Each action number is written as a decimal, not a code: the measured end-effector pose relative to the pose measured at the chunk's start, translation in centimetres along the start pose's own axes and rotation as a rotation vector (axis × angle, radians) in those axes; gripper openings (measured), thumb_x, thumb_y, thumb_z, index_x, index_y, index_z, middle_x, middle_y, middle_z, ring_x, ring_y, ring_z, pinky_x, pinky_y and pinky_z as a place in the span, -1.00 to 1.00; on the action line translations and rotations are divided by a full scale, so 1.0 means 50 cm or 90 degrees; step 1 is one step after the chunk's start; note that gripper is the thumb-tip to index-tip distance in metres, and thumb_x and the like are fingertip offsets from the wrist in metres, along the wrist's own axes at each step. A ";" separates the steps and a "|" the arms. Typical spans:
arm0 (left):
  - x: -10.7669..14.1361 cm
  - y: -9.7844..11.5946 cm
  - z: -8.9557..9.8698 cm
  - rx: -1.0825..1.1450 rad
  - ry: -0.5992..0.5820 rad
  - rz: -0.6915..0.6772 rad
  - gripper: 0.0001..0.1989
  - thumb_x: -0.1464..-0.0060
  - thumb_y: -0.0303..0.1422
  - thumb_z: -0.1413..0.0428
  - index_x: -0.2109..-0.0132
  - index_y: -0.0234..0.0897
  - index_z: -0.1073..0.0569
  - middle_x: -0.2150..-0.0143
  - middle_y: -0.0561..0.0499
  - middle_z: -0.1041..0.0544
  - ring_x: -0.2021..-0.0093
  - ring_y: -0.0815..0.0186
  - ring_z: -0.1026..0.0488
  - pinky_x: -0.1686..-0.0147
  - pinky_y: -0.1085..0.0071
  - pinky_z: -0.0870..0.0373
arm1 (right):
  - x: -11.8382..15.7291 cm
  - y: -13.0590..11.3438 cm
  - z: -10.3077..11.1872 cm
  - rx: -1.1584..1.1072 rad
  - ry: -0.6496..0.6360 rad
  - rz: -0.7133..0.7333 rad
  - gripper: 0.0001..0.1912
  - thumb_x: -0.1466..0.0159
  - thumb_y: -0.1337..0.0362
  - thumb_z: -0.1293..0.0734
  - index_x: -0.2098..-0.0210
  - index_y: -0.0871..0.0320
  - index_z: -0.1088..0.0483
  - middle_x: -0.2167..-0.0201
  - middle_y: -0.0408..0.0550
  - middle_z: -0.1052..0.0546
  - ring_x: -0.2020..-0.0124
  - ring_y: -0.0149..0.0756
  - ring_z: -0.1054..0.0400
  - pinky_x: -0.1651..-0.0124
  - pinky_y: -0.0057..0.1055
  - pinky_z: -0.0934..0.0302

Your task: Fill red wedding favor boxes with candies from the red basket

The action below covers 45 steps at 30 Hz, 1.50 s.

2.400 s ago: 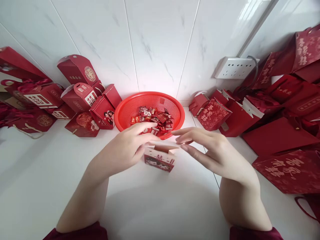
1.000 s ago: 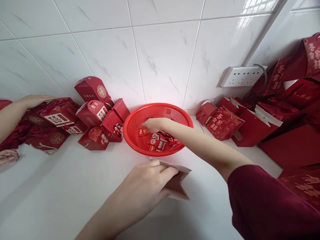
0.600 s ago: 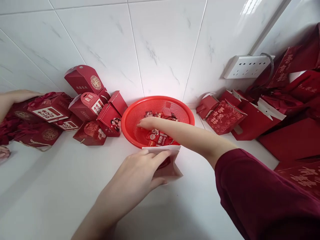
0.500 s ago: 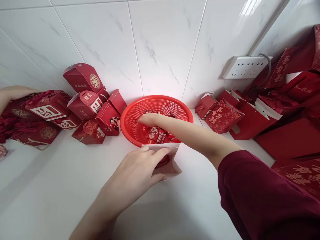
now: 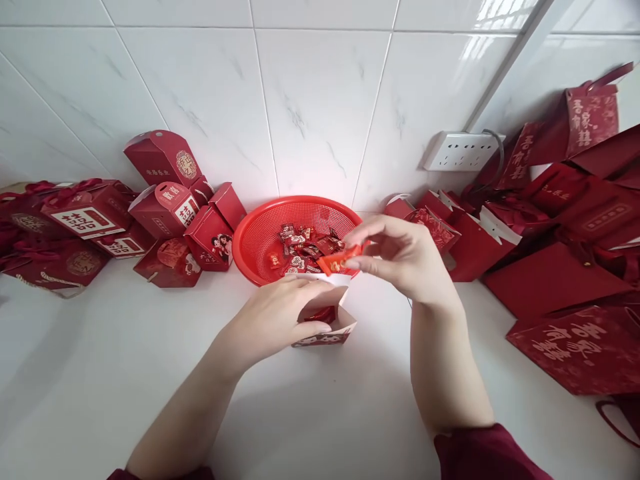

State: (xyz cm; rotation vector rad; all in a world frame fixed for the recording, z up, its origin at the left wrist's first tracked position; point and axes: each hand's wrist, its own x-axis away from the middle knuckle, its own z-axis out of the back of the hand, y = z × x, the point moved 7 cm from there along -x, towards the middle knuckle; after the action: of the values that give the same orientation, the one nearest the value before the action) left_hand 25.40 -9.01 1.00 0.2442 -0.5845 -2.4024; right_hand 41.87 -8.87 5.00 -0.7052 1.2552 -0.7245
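Note:
My left hand (image 5: 280, 313) grips a small open box (image 5: 345, 320) from its left side, thumb at the near edge. Inside the box a red-wrapped piece (image 5: 323, 315) shows. Between the thumb and fingers of my right hand (image 5: 400, 257) is an orange-red wrapped candy (image 5: 337, 261), held above the box's far right side. Just behind the box stands a red perforated basket (image 5: 250, 233), with several wrapped candies (image 5: 313, 247) lying in it.
Stacked red gift boxes (image 5: 163, 207) stand on the left against the tiled wall. Red bags and boxes (image 5: 555, 267) crowd the right side. A white power strip (image 5: 463, 152) is on the wall at the right.
My right hand has come up out of the basket, moved right and toward me, and now holds a candy. The box's front shows more. Another person's hand at the far left has left the view.

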 end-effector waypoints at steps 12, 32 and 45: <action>0.034 0.035 -0.015 -0.094 0.000 0.047 -0.51 -0.24 -0.03 -0.10 -0.27 0.12 -0.30 -0.15 0.13 -0.53 -0.06 0.18 -0.51 0.15 0.35 -0.37 | 0.043 -0.046 0.001 0.185 -0.014 -0.014 -0.89 -0.28 0.39 -0.38 0.21 0.09 -0.52 0.21 -0.06 -0.58 0.17 -0.25 -0.49 0.17 -0.28 -0.46; 0.011 0.026 0.005 0.526 0.135 -0.053 -0.68 -0.31 -0.21 -0.07 0.36 -0.33 -0.42 0.49 0.07 -0.43 0.55 0.51 -0.27 0.59 0.56 -0.17 | 0.058 -0.024 -0.044 -0.090 -0.186 -0.157 -0.86 -0.34 0.27 -0.38 0.31 0.21 -0.43 0.40 -0.09 -0.51 0.38 -0.39 -0.42 0.31 -0.42 -0.36; 0.014 0.057 -0.014 0.883 -0.029 -0.203 -0.70 -0.33 -0.17 -0.02 0.23 -0.28 -0.51 0.67 0.16 -0.22 0.72 0.57 0.01 0.70 0.61 0.03 | 0.077 -0.013 -0.124 -0.350 -0.394 -0.174 -0.74 -0.40 0.15 -0.31 0.27 0.25 -0.45 0.48 -0.05 -0.56 0.50 -0.38 -0.46 0.35 -0.42 -0.37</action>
State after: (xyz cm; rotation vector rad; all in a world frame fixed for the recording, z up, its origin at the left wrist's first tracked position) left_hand 26.65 -11.65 1.70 0.8826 -2.2714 -1.8309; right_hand 36.34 -12.79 2.24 -1.4470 0.7803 -0.3182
